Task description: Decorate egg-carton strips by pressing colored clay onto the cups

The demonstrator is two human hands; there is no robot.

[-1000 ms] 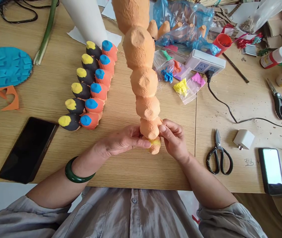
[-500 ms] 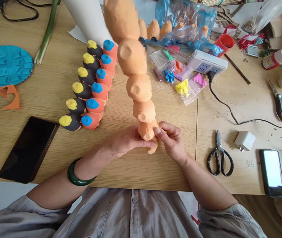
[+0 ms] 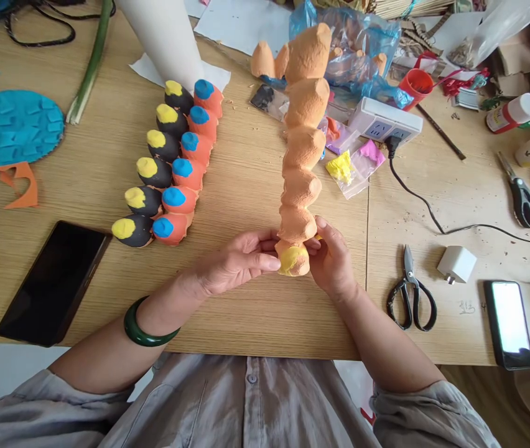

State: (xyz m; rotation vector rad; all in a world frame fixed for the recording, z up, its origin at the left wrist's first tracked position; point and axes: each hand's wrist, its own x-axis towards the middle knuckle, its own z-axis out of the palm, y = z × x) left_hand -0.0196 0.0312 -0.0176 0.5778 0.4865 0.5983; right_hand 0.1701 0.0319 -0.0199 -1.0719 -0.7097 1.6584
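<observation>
An orange egg-carton strip (image 3: 301, 186) with a row of bumps is held up at a slant, its far end raised over the table. Yellow clay (image 3: 289, 260) is smeared over part of its nearest bump. My left hand (image 3: 241, 258) grips that near end from the left, thumb tip against the yellow clay and fingers behind the strip. From the right, my right hand (image 3: 333, 258) closes on the same end, with its fingertips partly hidden. A speck of yellow shows by its thumb. Left of the strip lies a double row of carton bumps (image 3: 189, 171), black with yellow tips and red with blue tips.
Small bags of coloured clay (image 3: 344, 167) and a power strip (image 3: 385, 118) lie beyond my right hand. Pruning scissors (image 3: 410, 289), a white charger (image 3: 456, 264) and a lit phone (image 3: 509, 323) are to the right. A dark phone (image 3: 55, 281) lies left. A white roll (image 3: 165, 43) stands behind.
The strip has turned and tilted lower, its far end swinging right and away. The yellow clay on the near bump now faces me. Both hands have shifted slightly right, still holding the strip.
</observation>
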